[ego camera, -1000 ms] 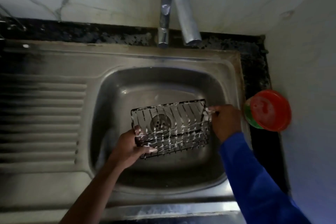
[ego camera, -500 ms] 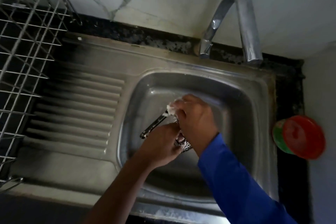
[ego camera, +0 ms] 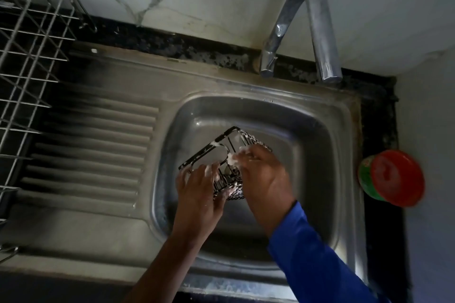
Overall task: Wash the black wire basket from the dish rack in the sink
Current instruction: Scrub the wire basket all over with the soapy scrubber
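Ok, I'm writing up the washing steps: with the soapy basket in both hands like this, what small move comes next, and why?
Probably free the right hand and open the faucet to rinse. White suds cling to the black wire basket, which the left hand also grips over the sink, and no water runs from the spout.

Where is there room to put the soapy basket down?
The ribbed drainboard between the dish rack and the basin is bare, and the flat strip in front of it. The basin's right side below the tap is free too. Its middle is crowded: left hand and right hand on the black wire basket. The right ledge holds a red-lidded tub.
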### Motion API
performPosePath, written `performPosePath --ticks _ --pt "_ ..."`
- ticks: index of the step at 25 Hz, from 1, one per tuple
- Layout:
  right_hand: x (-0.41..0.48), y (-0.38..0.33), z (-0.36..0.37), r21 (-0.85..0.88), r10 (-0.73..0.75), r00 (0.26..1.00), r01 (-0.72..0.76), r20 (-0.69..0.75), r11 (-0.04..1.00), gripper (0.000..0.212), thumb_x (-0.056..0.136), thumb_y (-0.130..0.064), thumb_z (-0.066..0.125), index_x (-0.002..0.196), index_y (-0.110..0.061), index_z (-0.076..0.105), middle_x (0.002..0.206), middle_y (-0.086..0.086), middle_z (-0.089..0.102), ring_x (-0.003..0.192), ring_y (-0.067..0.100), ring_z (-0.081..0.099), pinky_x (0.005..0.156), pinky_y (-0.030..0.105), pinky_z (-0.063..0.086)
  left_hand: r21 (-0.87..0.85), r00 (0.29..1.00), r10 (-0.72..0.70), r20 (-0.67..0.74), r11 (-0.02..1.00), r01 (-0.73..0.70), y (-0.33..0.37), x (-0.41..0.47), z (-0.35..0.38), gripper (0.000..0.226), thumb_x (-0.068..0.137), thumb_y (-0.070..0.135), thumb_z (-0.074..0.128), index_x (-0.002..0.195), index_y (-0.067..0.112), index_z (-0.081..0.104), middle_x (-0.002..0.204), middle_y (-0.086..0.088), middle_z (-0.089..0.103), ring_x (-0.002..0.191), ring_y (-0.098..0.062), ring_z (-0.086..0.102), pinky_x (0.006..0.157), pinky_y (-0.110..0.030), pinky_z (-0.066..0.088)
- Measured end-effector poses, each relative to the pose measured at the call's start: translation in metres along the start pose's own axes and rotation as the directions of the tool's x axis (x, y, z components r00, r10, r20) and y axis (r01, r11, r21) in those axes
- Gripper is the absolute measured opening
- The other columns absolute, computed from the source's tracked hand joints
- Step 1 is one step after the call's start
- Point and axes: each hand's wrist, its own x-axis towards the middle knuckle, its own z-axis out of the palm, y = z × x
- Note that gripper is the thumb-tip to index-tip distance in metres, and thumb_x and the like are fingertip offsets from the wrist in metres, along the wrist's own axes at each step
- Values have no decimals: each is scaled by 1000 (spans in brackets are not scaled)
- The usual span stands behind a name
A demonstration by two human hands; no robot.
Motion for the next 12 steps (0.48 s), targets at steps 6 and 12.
performPosePath --ticks 6,12 --pt "28 0 5 -265 -84 996 82 2 961 24 85 -1 46 93 -3 68 100 9 60 84 24 61 64 31 56 5 994 36 100 999 -36 -1 14 3 83 76 26 86 143 20 39 106 1 65 100 -16 61 100 -53 46" --pt "10 6 -3 -314 -111 994 99 -21 944 24 67 7 65 88 -3 70 94 11 63 83 23 60 65 28 53 -73 988 96 124 993 -88 3 14 3 88 69 25 90 142 22 41 108 3 67 100 -13 61 96 -36 33"
